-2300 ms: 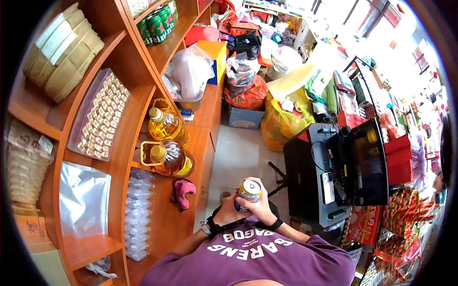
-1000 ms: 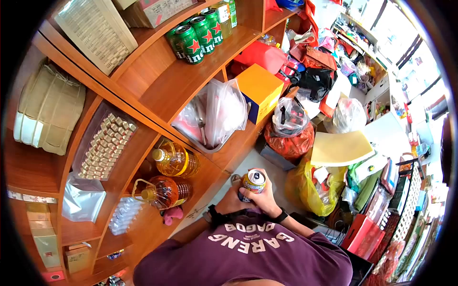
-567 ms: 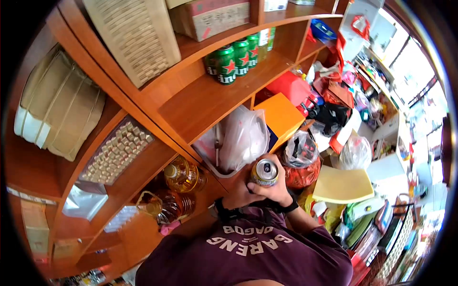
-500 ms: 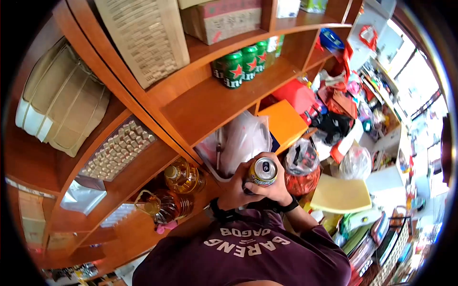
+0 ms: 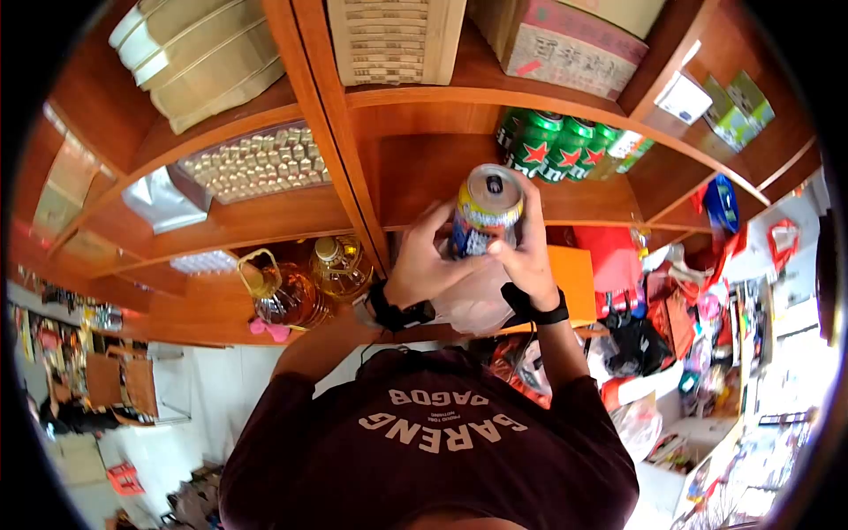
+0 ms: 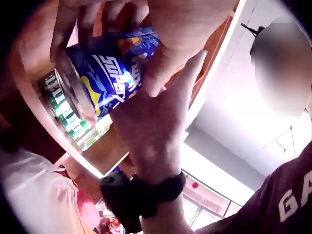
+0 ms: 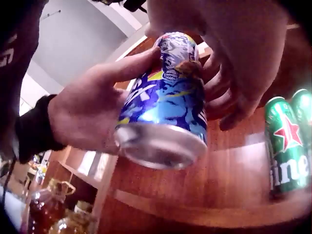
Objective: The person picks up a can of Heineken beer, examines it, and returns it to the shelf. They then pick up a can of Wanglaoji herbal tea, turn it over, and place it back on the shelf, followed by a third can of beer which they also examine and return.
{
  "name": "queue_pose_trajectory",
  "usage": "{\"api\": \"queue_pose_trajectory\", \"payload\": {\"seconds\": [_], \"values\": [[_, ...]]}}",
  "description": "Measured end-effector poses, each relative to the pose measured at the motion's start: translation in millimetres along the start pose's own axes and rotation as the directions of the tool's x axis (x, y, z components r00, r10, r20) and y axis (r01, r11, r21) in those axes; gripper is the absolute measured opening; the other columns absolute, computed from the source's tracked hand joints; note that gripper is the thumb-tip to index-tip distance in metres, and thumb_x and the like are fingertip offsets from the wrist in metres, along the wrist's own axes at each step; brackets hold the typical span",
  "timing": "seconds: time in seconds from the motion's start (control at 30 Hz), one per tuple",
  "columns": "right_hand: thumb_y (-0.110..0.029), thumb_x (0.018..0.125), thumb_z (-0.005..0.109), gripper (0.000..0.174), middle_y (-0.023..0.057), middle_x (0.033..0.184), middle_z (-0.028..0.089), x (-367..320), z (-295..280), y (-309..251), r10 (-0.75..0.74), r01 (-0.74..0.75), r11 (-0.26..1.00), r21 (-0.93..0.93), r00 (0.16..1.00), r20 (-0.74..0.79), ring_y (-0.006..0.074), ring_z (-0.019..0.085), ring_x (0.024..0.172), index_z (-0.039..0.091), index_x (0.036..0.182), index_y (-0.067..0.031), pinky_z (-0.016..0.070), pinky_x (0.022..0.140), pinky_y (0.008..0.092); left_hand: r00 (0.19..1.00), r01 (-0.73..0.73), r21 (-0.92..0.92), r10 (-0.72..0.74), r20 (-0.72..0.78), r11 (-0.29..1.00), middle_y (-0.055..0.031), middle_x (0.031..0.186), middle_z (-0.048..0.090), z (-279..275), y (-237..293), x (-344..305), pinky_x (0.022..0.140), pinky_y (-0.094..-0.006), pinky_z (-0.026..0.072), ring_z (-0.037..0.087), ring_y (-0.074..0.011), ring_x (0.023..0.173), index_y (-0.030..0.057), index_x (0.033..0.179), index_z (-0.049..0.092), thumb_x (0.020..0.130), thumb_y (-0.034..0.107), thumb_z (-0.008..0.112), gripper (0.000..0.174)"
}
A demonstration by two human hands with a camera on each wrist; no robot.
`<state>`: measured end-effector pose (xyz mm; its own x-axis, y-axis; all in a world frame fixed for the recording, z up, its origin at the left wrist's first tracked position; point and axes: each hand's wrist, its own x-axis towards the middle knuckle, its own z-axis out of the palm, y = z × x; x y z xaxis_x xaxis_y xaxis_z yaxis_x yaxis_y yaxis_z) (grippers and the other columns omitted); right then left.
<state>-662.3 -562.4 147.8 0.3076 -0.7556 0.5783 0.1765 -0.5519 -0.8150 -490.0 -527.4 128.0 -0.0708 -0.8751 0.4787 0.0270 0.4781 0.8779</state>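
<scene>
A blue and yellow drink can [image 5: 481, 221] with a silver lid is held up in front of the shelf, its lid facing the head camera. My right hand [image 5: 530, 252] grips its right side, thumb in front and fingers behind. On the other side my left hand [image 5: 433, 269] is round it, thumb across the front and fingers spread along the side, blurred in the head view. In the left wrist view the can [image 6: 114, 73] lies between the left fingers and thumb. The right wrist view shows the can's [image 7: 165, 112] silver base, with nothing under it.
Several green beer cans [image 5: 565, 146] stand on the shelf behind, to the right. Below are oil bottles [image 5: 287, 291], a plastic-bagged bundle [image 5: 477, 305] and an orange box [image 5: 570, 283]. A woven box [image 5: 397, 40] and a carton [image 5: 574, 44] sit on the shelf above.
The head view has swung left to face the shelf. Both hands have raised the can from near the waist to shelf height, and the left fingers have spread along its side.
</scene>
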Motion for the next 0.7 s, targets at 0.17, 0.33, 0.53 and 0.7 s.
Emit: {"api": "queue_pose_trajectory", "payload": {"seconds": [0.17,0.33,0.53,0.7], "values": [[-0.022,0.089,0.077,0.066,0.0186,0.13,0.057,7.0,-26.2,38.1,-0.055,0.053,0.967,-0.247,0.999,0.002,0.0275,0.054,0.126,0.045,0.141,0.0026,0.0406,0.109,0.0398,0.972,-0.111,0.304,0.167,-0.165,0.946,-0.0096,0.115,0.07,-2.9,-21.7,63.1,0.091,-0.0325,0.0548,0.066,-0.0149,0.103,-0.0017,0.129,0.056,0.077,0.017,0.089,0.064],[-0.02,0.087,0.079,0.047,0.0174,0.118,0.06,19.3,-45.5,46.6,-0.204,0.182,0.798,-0.574,0.979,0.027,0.0359,0.058,0.114,0.059,0.125,-0.0018,0.0468,0.097,0.0413,0.958,0.005,0.249,0.067,-0.279,0.969,-0.0147,0.1,0.075,1.0,-47.0,113.7,0.082,-0.0346,0.0571,0.073,-0.0202,0.09,-0.0014,0.115,0.063,0.071,0.024,0.09,0.058],[-0.018,0.085,0.079,0.032,0.0144,0.111,0.066,22.9,-59.6,56.9,-0.245,0.197,0.783,-0.59,0.97,-0.001,0.0353,0.061,0.109,0.066,0.112,-0.0049,0.05,0.094,0.042,0.952,0.091,0.317,0.011,-0.306,0.944,-0.0093,0.11,0.074,6.8,-84.9,155.8,0.089,-0.0331,0.0552,0.069,-0.016,0.098,0.0007,0.125,0.061,0.075,0.022,0.09,0.061],[-0.018,0.086,0.078,0.028,0.0121,0.103,0.068,26.6,-72.0,71.1,-0.213,0.152,0.804,-0.575,0.976,-0.04,0.0308,0.065,0.098,0.066,0.108,-0.0049,0.0526,0.085,0.0403,0.911,0.051,0.237,0.052,-0.41,0.97,-0.0164,0.114,0.072,14.9,-106.1,174.4,0.092,-0.036,0.0548,0.07,-0.0219,0.102,-0.0026,0.129,0.052,0.068,0.016,0.093,0.076]]}}
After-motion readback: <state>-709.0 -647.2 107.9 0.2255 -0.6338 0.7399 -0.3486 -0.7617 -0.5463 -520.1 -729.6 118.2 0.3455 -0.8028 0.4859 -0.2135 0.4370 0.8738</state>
